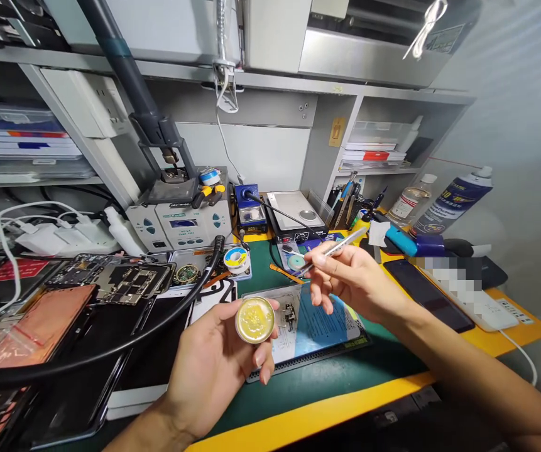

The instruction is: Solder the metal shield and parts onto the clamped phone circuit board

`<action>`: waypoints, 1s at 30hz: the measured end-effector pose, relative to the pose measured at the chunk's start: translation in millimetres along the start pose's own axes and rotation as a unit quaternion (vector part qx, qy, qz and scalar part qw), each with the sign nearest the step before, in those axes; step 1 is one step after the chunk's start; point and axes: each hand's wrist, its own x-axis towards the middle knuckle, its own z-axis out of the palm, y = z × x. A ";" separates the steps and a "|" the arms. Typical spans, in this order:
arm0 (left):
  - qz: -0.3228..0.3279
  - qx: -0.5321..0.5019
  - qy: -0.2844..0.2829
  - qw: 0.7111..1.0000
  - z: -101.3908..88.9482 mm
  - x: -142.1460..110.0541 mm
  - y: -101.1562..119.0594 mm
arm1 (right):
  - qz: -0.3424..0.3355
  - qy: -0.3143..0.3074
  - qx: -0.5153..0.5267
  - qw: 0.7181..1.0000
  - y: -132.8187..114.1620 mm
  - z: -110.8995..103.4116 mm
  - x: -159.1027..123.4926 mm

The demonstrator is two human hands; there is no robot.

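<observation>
My left hand (213,364) is closed round a small round tin of yellow paste (255,319), held open-side up above the green mat (327,376). My right hand (352,279) pinches a pair of metal tweezers (340,247), their tips pointing left toward the tin but apart from it. Below both hands lies a blue and grey work pad (312,323) with a small circuit board part (290,312) on it.
A soldering station (180,223) and a black hose (110,348) stand at the left, beside opened phone boards (119,276). A solder wire spool (235,258), a hot plate (293,216), bottles (453,201), a dark phone (428,295) and a white power strip (472,298) sit behind and right.
</observation>
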 end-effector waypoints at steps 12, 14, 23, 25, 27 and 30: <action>-0.051 -0.075 -0.063 0.994 -2.7 2.4 -3.5 | -0.068 0.037 -0.013 0.997 28.5 -1.1 -23.0; -0.061 -0.084 -0.073 0.992 -3.3 2.3 -3.5 | -0.068 0.030 -0.033 0.997 25.8 -0.7 -26.5; -0.065 -0.099 -0.120 0.986 -0.8 -4.4 -3.7 | -0.085 -0.008 -0.061 0.995 17.5 5.7 -30.3; -0.058 -0.094 -0.130 0.985 -0.4 -6.5 -3.8 | -0.076 -0.019 -0.058 0.995 18.4 3.2 -30.7; -0.051 -0.090 -0.137 0.985 -0.7 -8.0 -4.1 | -0.071 -0.029 -0.054 0.996 19.5 0.3 -31.9; -0.047 -0.083 -0.149 0.984 -1.9 -9.1 -4.1 | -0.069 -0.043 -0.057 0.995 20.3 -3.0 -34.0</action>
